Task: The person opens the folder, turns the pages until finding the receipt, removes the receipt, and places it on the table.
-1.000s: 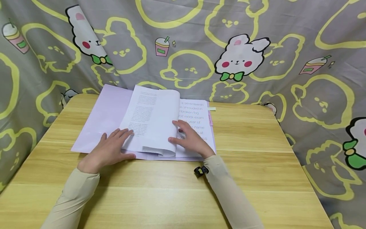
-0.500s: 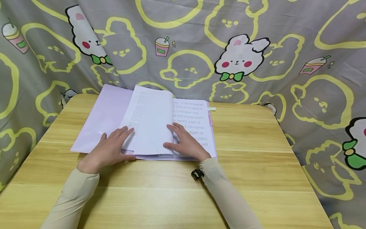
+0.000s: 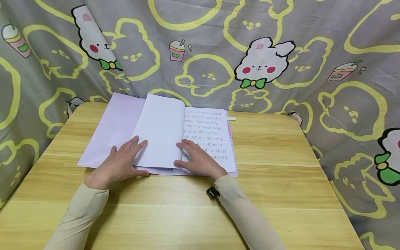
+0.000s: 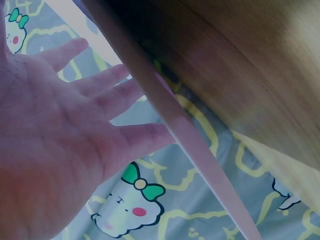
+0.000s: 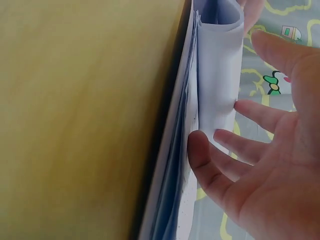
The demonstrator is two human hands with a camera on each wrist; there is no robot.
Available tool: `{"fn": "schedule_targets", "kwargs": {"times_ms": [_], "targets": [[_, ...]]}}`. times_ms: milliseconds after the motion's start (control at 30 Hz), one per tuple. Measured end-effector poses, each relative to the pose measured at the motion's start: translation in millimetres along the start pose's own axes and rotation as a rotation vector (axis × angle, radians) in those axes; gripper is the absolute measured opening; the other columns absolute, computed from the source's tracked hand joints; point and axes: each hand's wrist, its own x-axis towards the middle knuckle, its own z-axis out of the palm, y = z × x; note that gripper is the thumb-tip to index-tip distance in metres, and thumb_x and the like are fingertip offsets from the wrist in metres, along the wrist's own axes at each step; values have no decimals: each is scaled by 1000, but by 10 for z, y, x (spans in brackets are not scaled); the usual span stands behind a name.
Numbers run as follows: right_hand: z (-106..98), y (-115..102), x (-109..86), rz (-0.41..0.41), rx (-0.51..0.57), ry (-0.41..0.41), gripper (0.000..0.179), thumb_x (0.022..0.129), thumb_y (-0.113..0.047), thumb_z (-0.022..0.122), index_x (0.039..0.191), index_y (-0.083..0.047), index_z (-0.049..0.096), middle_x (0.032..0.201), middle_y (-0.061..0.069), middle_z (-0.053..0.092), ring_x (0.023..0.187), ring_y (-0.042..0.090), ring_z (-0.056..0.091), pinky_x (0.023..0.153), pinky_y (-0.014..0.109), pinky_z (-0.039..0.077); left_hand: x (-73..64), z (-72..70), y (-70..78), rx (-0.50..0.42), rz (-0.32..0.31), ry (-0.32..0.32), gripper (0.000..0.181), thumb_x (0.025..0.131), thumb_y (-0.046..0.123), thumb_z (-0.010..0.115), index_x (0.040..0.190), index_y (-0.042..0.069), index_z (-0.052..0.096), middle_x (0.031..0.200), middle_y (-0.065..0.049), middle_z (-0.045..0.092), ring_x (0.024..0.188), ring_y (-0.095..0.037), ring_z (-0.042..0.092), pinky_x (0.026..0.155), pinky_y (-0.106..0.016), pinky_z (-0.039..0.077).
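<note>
A lilac folder (image 3: 104, 133) lies spread flat near the table's far side, with white sheets inside. One blank-sided sheet (image 3: 157, 135) is turned over to the left and bends in a soft curl at its right side. Right of the curl shows a page of large print (image 3: 207, 133). My left hand (image 3: 115, 165) rests with spread fingers at the lower left corner of the turned sheet, thumb by the folder's near edge. At the curl is my right hand (image 3: 201, 159); in the right wrist view its loosely bent fingertips touch the rolled paper (image 5: 220, 75), gripping nothing.
The wooden table (image 3: 175, 215) extends in front and to both sides. Small tabs (image 3: 230, 119) stick out from the folder's right side. A patterned grey curtain (image 3: 206, 45) hangs close behind the table. A black wrist device (image 3: 213, 192) sits at the right cuff.
My right hand has slid left with the paper's curl. More large print shows on the right, and the small print on the left is covered now. The left hand stays put.
</note>
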Motion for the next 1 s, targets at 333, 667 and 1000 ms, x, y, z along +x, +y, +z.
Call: {"fn": "schedule_targets", "kwargs": {"times_ms": [333, 667, 1000], "targets": [[32, -63, -11, -9, -82, -32, 70, 95, -53, 67, 155, -21, 46, 167, 2, 31, 152, 23, 32, 123, 39, 30, -12, 0, -15, 22, 9, 0, 104, 74, 56, 87, 156, 13, 42, 164, -28, 22, 147, -55, 23, 105, -86, 12], [1, -80, -17, -17, -81, -83, 68, 97, -51, 65, 155, -20, 45, 167, 4, 30, 153, 24, 30, 123, 40, 29, -18, 32, -24, 37, -18, -45, 94, 75, 55, 86, 150, 8, 52, 162, -27, 29, 148, -56, 20, 106, -86, 8], [-246, 75, -28, -22, 40, 2, 57, 100, -40, 66, 146, -9, 54, 147, 8, 56, 137, 23, 52, 116, 38, 40, 0, 32, 14, 41, -13, -50, 92, 77, 53, 86, 150, 9, 51, 162, -27, 30, 148, -56, 20, 106, -86, 7]]}}
